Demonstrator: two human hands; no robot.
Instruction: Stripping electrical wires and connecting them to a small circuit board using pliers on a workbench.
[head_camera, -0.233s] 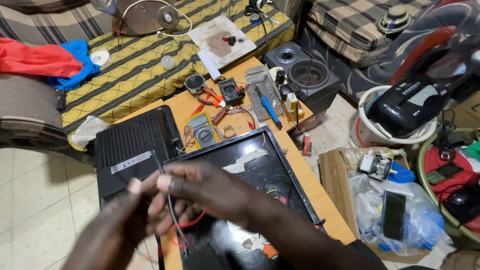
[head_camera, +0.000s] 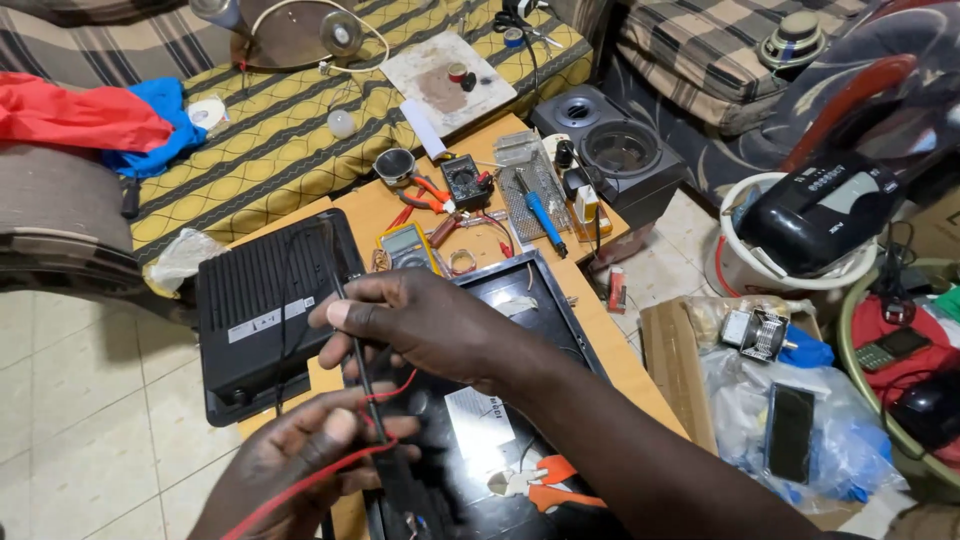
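Right hand (head_camera: 430, 325): fingers pinch a black probe lead (head_camera: 352, 345).
Left hand (head_camera: 300, 465): fingers closed on red wire (head_camera: 310, 480), maybe black too.
White label (head_camera: 478, 420): rectangular, on black panel (head_camera: 520, 290).

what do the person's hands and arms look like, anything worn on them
Both hands are bare: no gloves, rings or watch show on the right hand or the left hand. The right forearm is bare too, with no sleeve in view. Fingernails are short.

Single head-worn view, looking steeply down and forward from close above the wooden table (head_camera: 600, 330). Both hands fill the lower centre of the frame, very near the lens. Striped sofa (head_camera: 300, 130) runs along the upper left, floor clutter at right; no second view to overlap
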